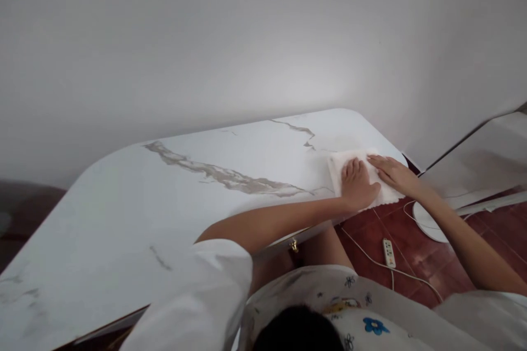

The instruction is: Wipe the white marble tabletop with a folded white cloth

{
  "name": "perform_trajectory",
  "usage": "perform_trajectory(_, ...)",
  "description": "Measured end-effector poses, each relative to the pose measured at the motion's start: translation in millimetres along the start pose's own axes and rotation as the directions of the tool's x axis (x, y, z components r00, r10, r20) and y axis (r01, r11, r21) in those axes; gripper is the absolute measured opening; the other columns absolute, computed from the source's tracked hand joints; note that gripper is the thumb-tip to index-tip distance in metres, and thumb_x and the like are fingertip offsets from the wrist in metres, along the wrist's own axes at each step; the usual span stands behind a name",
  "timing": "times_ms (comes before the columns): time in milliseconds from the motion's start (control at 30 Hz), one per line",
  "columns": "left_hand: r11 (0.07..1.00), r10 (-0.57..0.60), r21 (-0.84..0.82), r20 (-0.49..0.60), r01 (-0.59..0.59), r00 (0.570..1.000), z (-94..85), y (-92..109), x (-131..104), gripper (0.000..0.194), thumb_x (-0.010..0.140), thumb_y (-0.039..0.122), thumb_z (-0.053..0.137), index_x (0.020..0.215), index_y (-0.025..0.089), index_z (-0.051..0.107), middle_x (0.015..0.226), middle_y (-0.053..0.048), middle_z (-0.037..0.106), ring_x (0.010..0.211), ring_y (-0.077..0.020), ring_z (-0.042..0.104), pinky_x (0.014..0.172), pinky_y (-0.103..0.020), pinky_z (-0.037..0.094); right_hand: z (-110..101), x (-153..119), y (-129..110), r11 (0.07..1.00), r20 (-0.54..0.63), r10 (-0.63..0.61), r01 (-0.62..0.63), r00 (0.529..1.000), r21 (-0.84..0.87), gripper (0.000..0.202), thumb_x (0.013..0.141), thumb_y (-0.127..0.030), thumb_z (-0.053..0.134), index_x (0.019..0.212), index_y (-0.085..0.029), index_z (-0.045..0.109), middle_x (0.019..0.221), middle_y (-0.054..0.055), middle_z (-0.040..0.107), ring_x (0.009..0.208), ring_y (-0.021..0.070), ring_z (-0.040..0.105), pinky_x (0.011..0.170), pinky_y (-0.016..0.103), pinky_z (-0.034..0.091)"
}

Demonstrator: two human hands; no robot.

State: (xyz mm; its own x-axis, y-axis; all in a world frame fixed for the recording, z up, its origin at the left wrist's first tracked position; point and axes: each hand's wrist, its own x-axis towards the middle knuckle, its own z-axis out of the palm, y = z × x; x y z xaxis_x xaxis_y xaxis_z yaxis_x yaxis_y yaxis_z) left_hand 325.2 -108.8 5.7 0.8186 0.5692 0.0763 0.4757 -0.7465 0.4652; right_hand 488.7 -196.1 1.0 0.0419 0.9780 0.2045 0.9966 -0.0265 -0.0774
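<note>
A white cloth lies spread over the right end of a white marble-patterned tabletop. Pressing flat on its middle is my left hand, fingers stretched out and thumb apart. My right hand rests on the cloth's right side, palm down with the fingers extended toward the left hand. Part of the cloth hangs past the table's front edge below both hands. Neither hand is wrapped round anything.
A pale wall stands right behind the table. On the red tiled floor lie a white power strip and its cable. A round white base stands at the right. A small gold knob sticks out under the table's front edge.
</note>
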Motion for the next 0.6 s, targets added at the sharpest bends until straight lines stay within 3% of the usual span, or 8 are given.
perform_trajectory(133,0.996,0.02,-0.086,-0.001,-0.02,1.0,14.7,34,34,0.061,0.089,0.031,0.043,0.143,0.003,0.039,0.156,-0.019,0.034,0.146,-0.0295,0.027,0.119,-0.045,0.023,-3,-9,52,0.998,-0.007,0.065,-0.065,0.998,0.002,0.048,0.098,-0.031,0.029,0.143,-0.028,0.048,0.147,0.005,0.049,0.138,0.0218,0.043,0.113,0.05,0.036)
perform_trajectory(300,0.994,-0.035,-0.106,-0.106,0.024,0.994,18.0,41,98,0.05,0.091,0.019,0.038,0.138,0.004,0.046,0.151,-0.019,0.041,0.143,-0.0267,0.033,0.118,-0.043,0.027,6,36,107,0.996,-0.083,0.081,-0.078,0.993,0.038,0.048,0.096,-0.028,0.03,0.138,-0.022,0.053,0.144,0.007,0.052,0.135,0.02,0.047,0.112,0.044,0.038)
perform_trajectory(433,1.0,-0.025,-0.017,-0.188,0.022,0.982,10.0,12,134,0.044,0.094,0.018,0.037,0.134,0.007,0.05,0.148,-0.018,0.046,0.14,-0.0258,0.038,0.115,-0.042,0.03,17,90,117,0.998,-0.07,0.063,-0.062,0.996,0.028,0.048,0.094,-0.026,0.032,0.138,-0.023,0.053,0.143,0.005,0.054,0.134,0.0198,0.048,0.111,0.045,0.04)
perform_trajectory(600,0.998,-0.035,0.052,-0.203,0.047,0.978,-17.2,-49,145,0.037,0.095,0.018,0.036,0.126,0.01,0.054,0.143,-0.015,0.052,0.135,-0.0231,0.043,0.114,-0.037,0.031,36,149,85,0.999,-0.077,0.017,-0.02,0.997,-0.037,0.05,0.095,-0.024,0.029,0.139,-0.017,0.051,0.145,0.009,0.052,0.136,0.022,0.046,0.109,0.045,0.042)
